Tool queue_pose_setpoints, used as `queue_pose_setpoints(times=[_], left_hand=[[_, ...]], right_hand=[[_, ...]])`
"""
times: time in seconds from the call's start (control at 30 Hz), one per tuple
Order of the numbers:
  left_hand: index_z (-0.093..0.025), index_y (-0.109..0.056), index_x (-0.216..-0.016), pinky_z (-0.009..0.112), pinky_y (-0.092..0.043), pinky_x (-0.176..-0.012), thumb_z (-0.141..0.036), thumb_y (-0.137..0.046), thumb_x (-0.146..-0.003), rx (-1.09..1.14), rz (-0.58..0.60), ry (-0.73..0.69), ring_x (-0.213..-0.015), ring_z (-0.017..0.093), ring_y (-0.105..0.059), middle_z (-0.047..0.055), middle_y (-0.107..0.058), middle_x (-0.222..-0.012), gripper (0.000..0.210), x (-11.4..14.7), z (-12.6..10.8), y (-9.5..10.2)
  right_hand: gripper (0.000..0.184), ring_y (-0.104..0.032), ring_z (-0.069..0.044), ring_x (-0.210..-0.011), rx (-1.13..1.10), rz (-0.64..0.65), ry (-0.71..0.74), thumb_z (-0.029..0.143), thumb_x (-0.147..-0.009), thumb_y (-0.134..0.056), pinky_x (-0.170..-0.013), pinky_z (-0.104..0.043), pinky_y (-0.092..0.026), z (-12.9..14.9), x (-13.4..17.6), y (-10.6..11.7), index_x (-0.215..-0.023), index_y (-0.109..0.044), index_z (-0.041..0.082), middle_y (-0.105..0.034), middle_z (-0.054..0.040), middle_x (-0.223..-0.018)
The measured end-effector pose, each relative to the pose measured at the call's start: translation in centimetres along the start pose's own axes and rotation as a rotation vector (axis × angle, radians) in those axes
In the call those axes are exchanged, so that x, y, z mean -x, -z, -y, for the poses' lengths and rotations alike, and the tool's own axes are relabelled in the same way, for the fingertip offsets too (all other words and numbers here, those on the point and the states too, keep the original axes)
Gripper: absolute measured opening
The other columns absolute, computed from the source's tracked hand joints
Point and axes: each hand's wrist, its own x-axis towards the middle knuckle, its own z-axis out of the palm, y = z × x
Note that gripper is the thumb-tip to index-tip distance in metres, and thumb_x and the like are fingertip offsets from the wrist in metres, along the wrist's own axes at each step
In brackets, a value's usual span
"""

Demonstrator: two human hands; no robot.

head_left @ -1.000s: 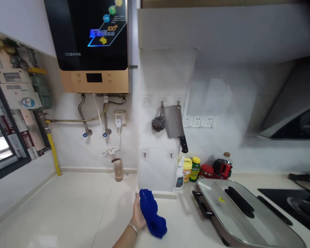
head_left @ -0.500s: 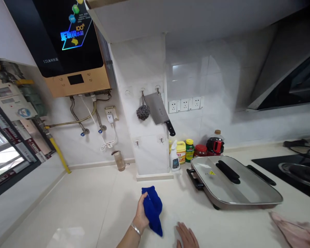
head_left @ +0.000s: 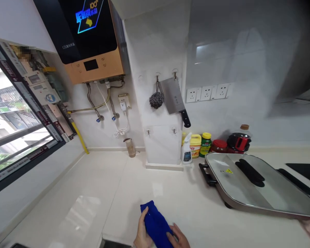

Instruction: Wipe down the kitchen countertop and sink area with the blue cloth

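A folded blue cloth is held above the pale counter at the bottom middle of the head view. My left hand grips its left side, thumb on top and fingers hidden beneath. From the right, my right hand closes on the cloth's lower edge, its fingers resting over the fabric. The cloth's bottom end runs out of the frame.
An electric pan with a glass lid stands on the right of the counter. Behind it are a spray bottle and several jars. A cleaver and a steel scourer hang on the wall. A sink edge shows below.
My right hand, which was apart from the cloth over the counter, has come to it and now holds it with my left. The view has turned left.
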Motion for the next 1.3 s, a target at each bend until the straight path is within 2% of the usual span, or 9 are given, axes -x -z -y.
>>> queue_pose_setpoints(times=[0.17,0.33,0.47,0.73,0.9,1.0,1.07,1.2,1.3], left_hand=[[-0.015,-0.072,-0.084,0.028,-0.056,-0.071,-0.041,-0.084,-0.069,-0.257,-0.004,-0.217,-0.071,0.019,-0.07,0.006,-0.076,-0.08,0.032,1.2,-1.6,2.2],[-0.017,-0.074,-0.095,0.029,-0.054,-0.074,-0.047,-0.087,-0.064,-0.491,0.122,-0.343,-0.073,0.018,-0.068,0.006,-0.075,-0.084,0.046,0.4,-4.0,3.4],[-0.015,-0.074,-0.096,0.035,-0.052,-0.079,-0.053,-0.082,-0.066,-0.778,0.305,-0.372,-0.075,0.022,-0.067,0.008,-0.075,-0.084,0.049,-2.0,-7.6,1.8],[-0.02,-0.068,-0.095,0.039,-0.049,-0.099,-0.04,-0.067,-0.081,-1.011,0.622,-0.525,-0.102,0.024,-0.066,0.008,-0.074,-0.102,0.024,-5.9,-14.0,-5.7],[-0.027,-0.075,-0.092,0.04,-0.04,-0.113,-0.032,-0.068,-0.078,-1.309,0.801,-0.569,-0.121,0.026,-0.062,0.005,-0.074,-0.117,0.016,-6.1,-18.2,-2.5],[-0.03,-0.075,-0.102,0.048,-0.026,-0.122,-0.036,-0.074,-0.073,-1.47,0.676,-0.624,-0.136,0.031,-0.051,0.006,-0.068,-0.131,0.03,-8.1,-20.7,1.9],[-0.027,-0.07,-0.116,0.055,-0.01,-0.126,-0.042,-0.074,-0.073,-1.545,0.48,-0.705,-0.147,0.036,-0.034,0.01,-0.056,-0.146,0.046,-10.3,-22.0,4.3],[-0.015,-0.051,-0.141,0.06,0.008,-0.123,-0.05,-0.057,-0.085,-1.63,0.158,-0.854,-0.154,0.037,-0.006,0.017,-0.029,-0.162,0.067,-14.1,-22.5,7.1],[-0.012,-0.043,-0.147,0.06,0.005,-0.123,-0.046,-0.045,-0.091,-1.732,0.045,-0.954,-0.154,0.036,-0.007,0.016,-0.025,-0.164,0.066,-15.5,-21.9,8.1]], right_hand=[[0.051,-0.068,-0.024,-0.102,-0.057,-0.03,0.102,0.063,-0.092,-0.045,-0.092,-0.035,-0.056,2.9,-0.6,1.6,-0.11,-0.07,0.022,-0.073,-0.0094,-0.112],[0.04,-0.067,-0.023,-0.103,0.14,-0.085,0.235,0.054,-0.096,-0.044,-0.096,-0.035,-0.054,5.5,-1.8,3.0,-0.11,-0.068,0.025,-0.072,-0.008,-0.11],[0.039,-0.067,-0.022,-0.101,0.328,-0.082,0.279,0.05,-0.098,-0.041,-0.094,-0.036,-0.055,7.1,-3.5,4.9,-0.113,-0.067,0.026,-0.072,-0.0074,-0.108],[0.043,-0.067,-0.021,-0.103,0.653,-0.298,0.376,0.045,-0.1,-0.038,-0.092,-0.033,-0.056,11.0,-8.5,9.9,-0.127,-0.064,0.025,-0.07,-0.0096,-0.112],[0.042,-0.062,-0.023,-0.117,0.768,-0.203,0.303,0.044,-0.099,-0.04,-0.104,-0.039,-0.051,8.3,-5.7,7.5,-0.127,-0.066,0.028,-0.066,-0.0099,-0.126],[0.039,-0.058,-0.028,-0.124,0.791,-0.05,0.188,0.051,-0.096,-0.045,-0.107,-0.048,-0.05,5.5,-2.8,5.2,-0.116,-0.072,0.029,-0.062,-0.009,-0.135],[0.043,-0.056,-0.028,-0.128,0.778,-0.106,0.139,0.052,-0.097,-0.044,-0.108,-0.049,-0.048,4.4,-2.3,3.9,-0.121,-0.069,0.027,-0.057,-0.0104,-0.141],[0.057,-0.04,-0.033,-0.141,0.819,-0.315,0.086,0.053,-0.098,-0.038,-0.115,-0.059,-0.037,4.2,-5.7,0.0,-0.145,-0.048,0.022,-0.045,-0.0135,-0.152],[0.063,-0.027,-0.044,-0.146,0.929,-0.341,-0.016,0.054,-0.096,-0.042,-0.113,-0.074,-0.022,4.6,-9.3,-4.9,-0.149,-0.042,0.02,-0.037,-0.0161,-0.157]])
